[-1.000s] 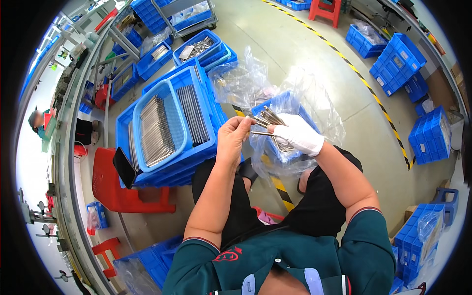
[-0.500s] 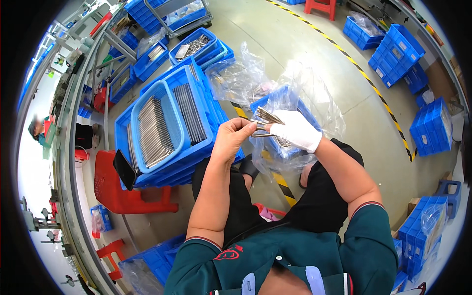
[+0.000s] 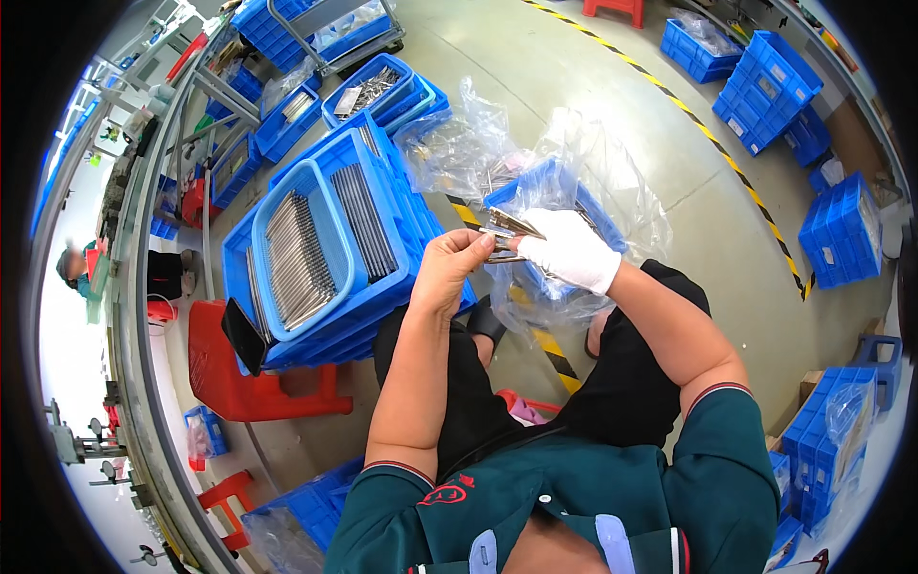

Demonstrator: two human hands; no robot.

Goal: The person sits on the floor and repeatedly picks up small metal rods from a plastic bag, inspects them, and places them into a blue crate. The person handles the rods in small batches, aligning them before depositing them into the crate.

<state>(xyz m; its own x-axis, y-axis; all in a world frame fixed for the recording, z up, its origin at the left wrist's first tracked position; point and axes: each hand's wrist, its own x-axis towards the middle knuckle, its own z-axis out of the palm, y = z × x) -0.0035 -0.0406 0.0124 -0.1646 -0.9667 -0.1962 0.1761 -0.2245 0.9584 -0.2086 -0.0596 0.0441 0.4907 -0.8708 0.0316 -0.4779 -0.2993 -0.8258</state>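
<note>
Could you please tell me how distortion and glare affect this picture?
Head view: fisheye distortion bends the striped floor tape into a curve, and corners go black; head view: glare whitens the clear plastic, and the far left looks overexposed; head view: the metal rods at the right hand are too small to separate reliably.

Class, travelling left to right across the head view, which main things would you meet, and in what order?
Another person, light-blue basket of slender metal pieces, bare left hand, white-gloved right hand, blue crate near the right edge.
</note>
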